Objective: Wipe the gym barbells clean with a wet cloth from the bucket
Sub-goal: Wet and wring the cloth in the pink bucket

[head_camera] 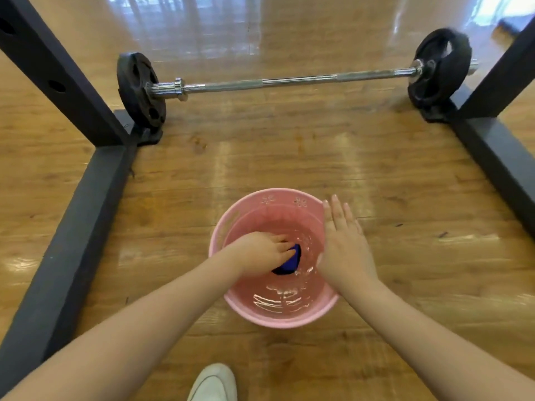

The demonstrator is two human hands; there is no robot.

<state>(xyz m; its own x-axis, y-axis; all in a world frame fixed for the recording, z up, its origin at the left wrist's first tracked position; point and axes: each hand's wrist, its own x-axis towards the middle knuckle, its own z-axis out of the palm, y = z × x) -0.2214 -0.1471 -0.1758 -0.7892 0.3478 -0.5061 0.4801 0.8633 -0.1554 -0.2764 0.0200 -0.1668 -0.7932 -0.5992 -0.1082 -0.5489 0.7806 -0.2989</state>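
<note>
Pink plastic is what I am working in: the bucket (273, 314) sits on the wood floor (289, 157) just ahead of me, with a little water glinting in its bottom. My left hand (262, 253) is down inside it, fingers curled round the blue cloth (291, 261), so that grip holds the cloth. My right hand (344, 250) lies flat and relaxed over the bucket's right rim, fingers straight, holding nothing; whether it touches the rim I cannot tell.

The barbell (289, 81) lies well apart from the bucket, across the floor between the black rack posts (58, 82), a plate (140, 91) on each end. I judge this the wetting step, with no wiping begun. The next move, I think, calls for lifting the cloth clear, squeezing it out over the bucket with both hands so it does not drip on the wood, then carrying it forward to the steel shaft.
</note>
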